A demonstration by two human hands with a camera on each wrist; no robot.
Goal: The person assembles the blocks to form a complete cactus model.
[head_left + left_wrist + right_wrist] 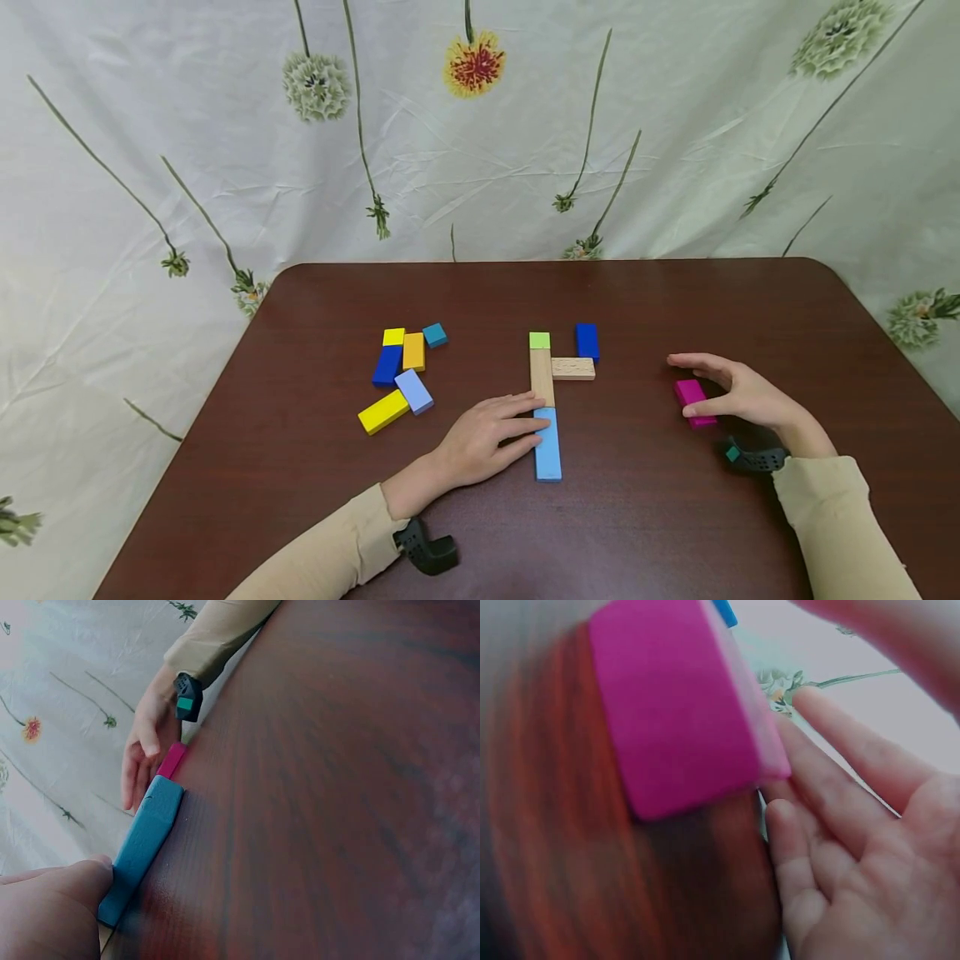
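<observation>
My left hand [480, 437] rests with its fingertips on the left edge of a light blue block [548, 458]. That block lies in a line with a plain wooden block [541, 375] and a small green block [539, 340]. Another wooden block [573, 369] sticks out to the right, and a dark blue block [587, 339] stands at its far end. Over on the right, my right hand [750, 404] hovers around a magenta block [690, 392], thumb and fingers spread apart. The right wrist view shows the fingers loose beside this block [679, 705], not closed round it.
Left of my left hand lies a loose group: a long yellow block [382, 412], a periwinkle block [414, 392], a dark blue block [387, 367], an orange-yellow block [414, 352], a small yellow block [393, 337] and a teal block [435, 335]. Flowered cloth [675, 167] hangs behind the brown table [637, 533].
</observation>
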